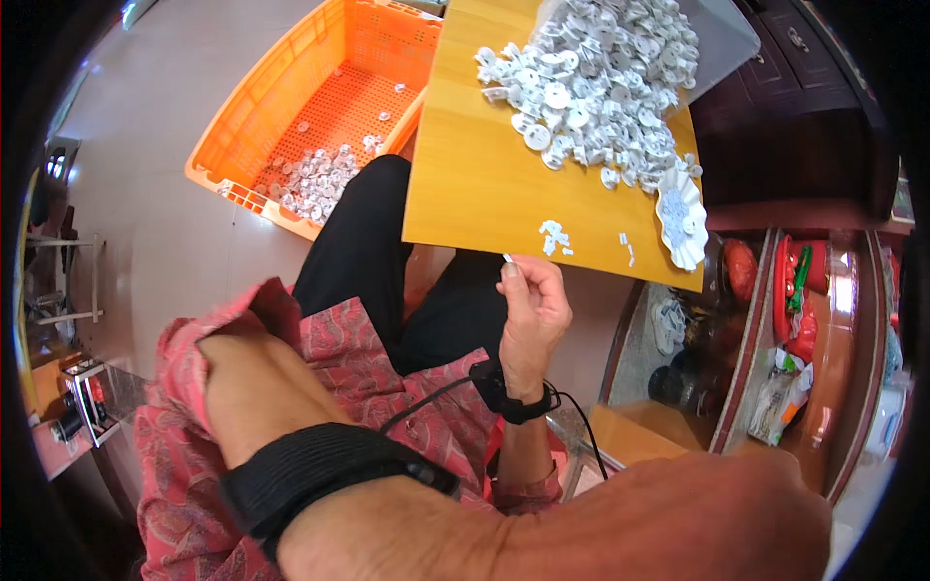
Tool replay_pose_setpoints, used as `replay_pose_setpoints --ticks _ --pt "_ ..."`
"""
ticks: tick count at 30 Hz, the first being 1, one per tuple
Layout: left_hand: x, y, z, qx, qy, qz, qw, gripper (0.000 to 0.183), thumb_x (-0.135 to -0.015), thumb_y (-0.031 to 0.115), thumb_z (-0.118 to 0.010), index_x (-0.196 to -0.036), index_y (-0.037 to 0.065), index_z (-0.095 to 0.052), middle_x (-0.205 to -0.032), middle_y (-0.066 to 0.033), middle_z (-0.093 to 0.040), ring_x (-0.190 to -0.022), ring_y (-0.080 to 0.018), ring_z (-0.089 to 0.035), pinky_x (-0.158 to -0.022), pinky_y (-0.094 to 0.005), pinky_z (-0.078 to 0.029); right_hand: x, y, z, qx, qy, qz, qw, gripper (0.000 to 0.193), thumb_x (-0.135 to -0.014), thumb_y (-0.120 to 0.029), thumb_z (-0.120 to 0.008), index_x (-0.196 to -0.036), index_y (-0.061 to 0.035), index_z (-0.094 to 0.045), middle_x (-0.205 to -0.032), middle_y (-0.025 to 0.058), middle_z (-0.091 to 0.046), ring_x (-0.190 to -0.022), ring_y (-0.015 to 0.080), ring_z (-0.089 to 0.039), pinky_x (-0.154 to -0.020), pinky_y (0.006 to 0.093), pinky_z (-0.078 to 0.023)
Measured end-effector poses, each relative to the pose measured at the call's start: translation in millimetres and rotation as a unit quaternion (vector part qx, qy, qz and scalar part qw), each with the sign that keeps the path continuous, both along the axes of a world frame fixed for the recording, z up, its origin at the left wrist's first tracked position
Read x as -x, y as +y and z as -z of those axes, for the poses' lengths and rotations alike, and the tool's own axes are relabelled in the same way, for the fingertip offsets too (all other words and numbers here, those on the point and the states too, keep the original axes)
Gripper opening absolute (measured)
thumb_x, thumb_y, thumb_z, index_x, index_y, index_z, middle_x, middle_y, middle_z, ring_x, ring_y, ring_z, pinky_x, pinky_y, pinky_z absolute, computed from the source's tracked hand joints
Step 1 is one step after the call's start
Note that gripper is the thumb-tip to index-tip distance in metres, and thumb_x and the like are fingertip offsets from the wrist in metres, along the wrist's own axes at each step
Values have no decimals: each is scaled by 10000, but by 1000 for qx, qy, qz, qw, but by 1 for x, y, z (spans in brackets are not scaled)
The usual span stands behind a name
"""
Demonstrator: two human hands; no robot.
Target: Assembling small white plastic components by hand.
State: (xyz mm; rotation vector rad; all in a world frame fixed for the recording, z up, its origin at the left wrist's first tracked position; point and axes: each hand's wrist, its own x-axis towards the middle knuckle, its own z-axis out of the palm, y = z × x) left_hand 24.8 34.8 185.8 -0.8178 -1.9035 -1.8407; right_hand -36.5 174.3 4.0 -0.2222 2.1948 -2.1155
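Left hand [712,513], well apart from white piece [508,259] in right hand [536,305].

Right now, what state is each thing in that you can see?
Right hand: pinching a small white piece.
Left hand: near the camera, fingers hidden.
Orange crate: open-topped, partly filled with small parts.
White parts on the table: heaped loose.
Loose bits: scattered near the table's edge.
Fluted dish: holding small pale pieces.
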Motion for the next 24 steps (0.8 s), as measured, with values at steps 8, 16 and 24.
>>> replay_pose_setpoints --ticks 8,16,24 --pt "1 20 -2 -55 20 43 997 139 -909 31 -544 -986 -25 -645 -941 -155 -657 -863 -281 -630 -798 -381 -503 -2 6 1 24 25 -3 999 73 -895 6 -665 -856 14 -604 -964 45 -577 -818 91 -551 -704 228 -472" --pt "7 27 -9 -83 64 70 992 132 -907 65 -559 -984 -10 -636 -937 -137 -649 -869 -273 -621 -794 -381 -501 -5 -2 14 -22 70 -6 997 60 -893 -15 -665 -890 9 -610 -970 51 -582 -780 93 -562 -673 230 -480" --pt "4 31 -10 -115 69 102 986 133 -905 98 -574 -982 4 -627 -934 -119 -642 -875 -265 -611 -790 -382 -498 -3 -2 13 -47 95 5 994 60 -873 -4 -666 -896 2 -610 -941 68 -597 -763 123 -590 -670 252 -493"
